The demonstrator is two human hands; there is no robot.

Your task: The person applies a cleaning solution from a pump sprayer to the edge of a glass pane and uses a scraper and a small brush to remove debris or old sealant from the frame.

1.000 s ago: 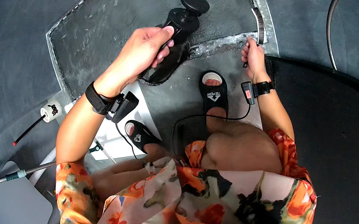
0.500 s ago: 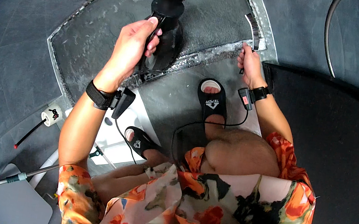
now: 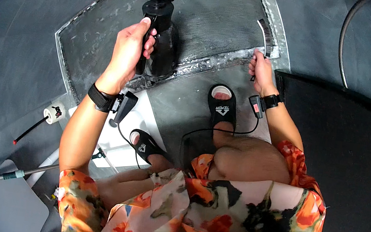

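Note:
My left hand (image 3: 129, 49) is wrapped round the handle of a black pressure spray bottle (image 3: 163, 50), thumb near the top of the grip. The bottle has a round pump knob and is held over the wet, dark floor panel (image 3: 223, 21). Farther right, my closed right hand (image 3: 261, 73) grips the black handle of a narrow brush (image 3: 265, 36). The brush's dark bristles point away from me, close to the panel's right corner. White foam or residue (image 3: 192, 69) lies along the panel's near edge. Both wrists carry strapped black devices with a cable.
My slippered feet (image 3: 222, 107) are on the floor below the panel. A white board (image 3: 136, 108) lies under my left forearm. At left are a white round holder with a black stick (image 3: 54, 114) and a metal pole (image 3: 33, 171). A hose (image 3: 343, 39) hangs at the right, above a dark panel (image 3: 333, 152).
The spray bottle and my left hand have shifted slightly left, and the pump top leans a little more to the left. My right hand still grips the brush near the same corner.

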